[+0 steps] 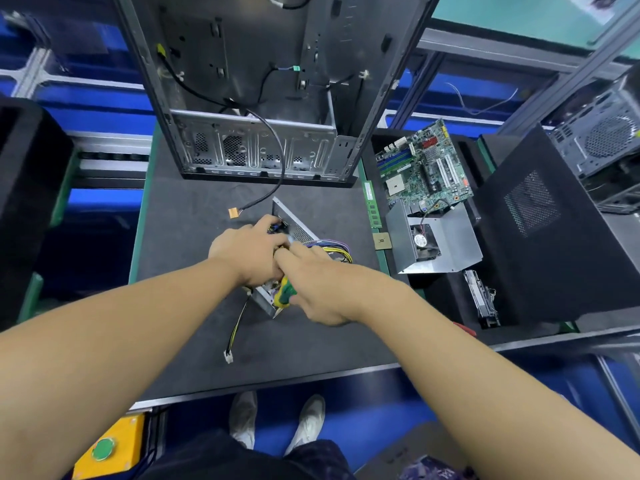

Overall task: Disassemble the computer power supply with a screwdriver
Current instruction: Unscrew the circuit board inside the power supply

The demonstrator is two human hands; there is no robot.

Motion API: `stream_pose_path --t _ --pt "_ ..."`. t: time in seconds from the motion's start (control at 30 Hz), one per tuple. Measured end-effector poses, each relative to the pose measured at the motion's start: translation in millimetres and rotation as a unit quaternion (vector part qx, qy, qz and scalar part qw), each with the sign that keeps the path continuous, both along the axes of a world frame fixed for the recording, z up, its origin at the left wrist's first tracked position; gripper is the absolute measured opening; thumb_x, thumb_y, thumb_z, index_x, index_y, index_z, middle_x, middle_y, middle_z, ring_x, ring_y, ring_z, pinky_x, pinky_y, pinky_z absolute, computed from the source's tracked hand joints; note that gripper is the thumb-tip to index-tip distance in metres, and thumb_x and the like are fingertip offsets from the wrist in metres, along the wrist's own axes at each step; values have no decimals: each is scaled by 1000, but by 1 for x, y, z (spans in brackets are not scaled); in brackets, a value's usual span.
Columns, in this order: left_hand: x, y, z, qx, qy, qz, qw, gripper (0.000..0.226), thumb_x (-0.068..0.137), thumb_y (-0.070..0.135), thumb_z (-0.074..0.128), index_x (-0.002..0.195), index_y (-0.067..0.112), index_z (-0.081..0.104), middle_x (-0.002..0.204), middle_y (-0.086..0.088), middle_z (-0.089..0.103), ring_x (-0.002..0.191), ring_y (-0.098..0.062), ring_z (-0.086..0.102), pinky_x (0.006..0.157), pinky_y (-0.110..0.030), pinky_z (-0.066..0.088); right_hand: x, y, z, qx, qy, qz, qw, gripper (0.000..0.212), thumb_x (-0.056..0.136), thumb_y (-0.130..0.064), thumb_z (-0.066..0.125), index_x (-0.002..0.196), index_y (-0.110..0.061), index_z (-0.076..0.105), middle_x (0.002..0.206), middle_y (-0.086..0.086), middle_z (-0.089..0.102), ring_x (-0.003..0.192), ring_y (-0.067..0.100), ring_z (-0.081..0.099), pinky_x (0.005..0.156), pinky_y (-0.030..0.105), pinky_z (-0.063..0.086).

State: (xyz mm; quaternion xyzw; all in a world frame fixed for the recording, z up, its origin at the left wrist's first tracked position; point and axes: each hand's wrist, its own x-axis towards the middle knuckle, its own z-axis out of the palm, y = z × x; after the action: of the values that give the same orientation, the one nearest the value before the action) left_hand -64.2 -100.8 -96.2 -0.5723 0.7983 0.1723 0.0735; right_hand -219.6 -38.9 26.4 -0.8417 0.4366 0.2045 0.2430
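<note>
Forearms of mine are reaching in from the lower corners of the frame and meeting at the middle, over the power supply [298, 231], which is lying on the dark work mat [194, 244] just below the open computer case [259, 98]. My left hand [247, 254] is curling down over the unit's open metal box and gripping it steady. My right hand [318, 289] is wrapping its fingers round the green and yellow handle of the screwdriver [284, 295], index finger lying forward along it, so both hands are clamped on something and touching each other. The tip is hiding under my hands, so I cannot tell which screw it is sitting on. Judging by the separate metal cover with its fan [436, 237] lying at the right, the housing is already open and I am probably working on the screws holding the board inside. The next move is calling for firm downward pressure on the driver while the left hand stops the box sliding, and for minding the wire bundle [334, 245] spilling out at the right. At the upper right a green motherboard [424, 168], a memory stick [371, 206] and a processor chip [382, 241] are lying near one another. The fan is carrying a round white label, but its writing is too small to read, and I am finding no other legible brand.
</note>
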Motion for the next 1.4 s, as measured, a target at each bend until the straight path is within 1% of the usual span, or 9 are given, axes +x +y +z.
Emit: stream_pose_path --t 0.17,0.27,0.47,0.57,0.7,0.87,1.1,1.27,1.4 --pt "-2 -1 -4 -3 1 19 1000 69 57 74 17 113 50 49 147 17 24 109 -21 52 70 -37 37 3 8 0 -57 16 -76 995 50 100 -52 36 130 -11 33 114 11 56 101 31 56 68 39 40" --pt "-2 -1 -7 -10 7 9 1000 73 51 74 19 113 49 49 147 16 24 108 -21 53 69 -37 38 4 9 -5 -184 58 24 981 45 104 -38 37 132 -3 31 99 9 64 85 30 66 58 35 45" --pt "-2 -1 -7 -23 21 20 999 74 59 76 11 114 48 52 150 17 24 117 -22 51 77 -40 46 -5 0 4 49 -58 -113 991 29 93 -21 49 119 -15 35 120 7 36 104 31 43 80 40 42" --pt "-1 -1 -8 -25 33 30 999 69 62 81 17 110 48 54 149 20 26 116 -20 51 83 -43 50 0 11 -2 -56 -9 -135 989 41 97 -54 39 117 -18 36 110 9 51 95 32 56 68 39 44" --pt "-1 -2 -9 -25 41 20 999 74 57 75 13 114 47 51 148 19 26 115 -21 51 80 -40 48 7 19 -4 -243 54 -19 968 32 103 -42 33 111 -14 44 87 5 63 70 26 55 45 30 21" --pt "-2 -3 -11 -41 40 14 998 81 57 68 11 124 37 47 148 12 26 111 -25 54 73 -38 43 8 7 1 28 -73 -123 989 30 91 -19 50 118 -12 39 118 6 38 98 26 42 73 32 29" --pt "0 -4 -11 -30 31 3 999 67 64 63 26 119 32 44 144 13 24 104 -22 54 65 -38 42 19 7 -3 -164 49 -77 982 42 104 -47 26 117 -10 41 99 10 65 85 32 63 59 36 35" --pt "-2 -2 -9 -31 47 26 998 71 54 64 13 109 34 46 140 15 28 100 -22 54 66 -38 41 12 -6 5 58 -20 -141 988 29 93 -23 48 118 -13 38 119 9 39 101 31 43 85 43 43" --pt "-1 -3 -10 -26 42 21 999 76 52 68 16 113 34 46 142 16 26 104 -21 53 67 -39 46 14 -1 0 -13 -2 -178 984 31 96 -47 40 105 -19 31 105 5 46 91 31 50 72 41 42"
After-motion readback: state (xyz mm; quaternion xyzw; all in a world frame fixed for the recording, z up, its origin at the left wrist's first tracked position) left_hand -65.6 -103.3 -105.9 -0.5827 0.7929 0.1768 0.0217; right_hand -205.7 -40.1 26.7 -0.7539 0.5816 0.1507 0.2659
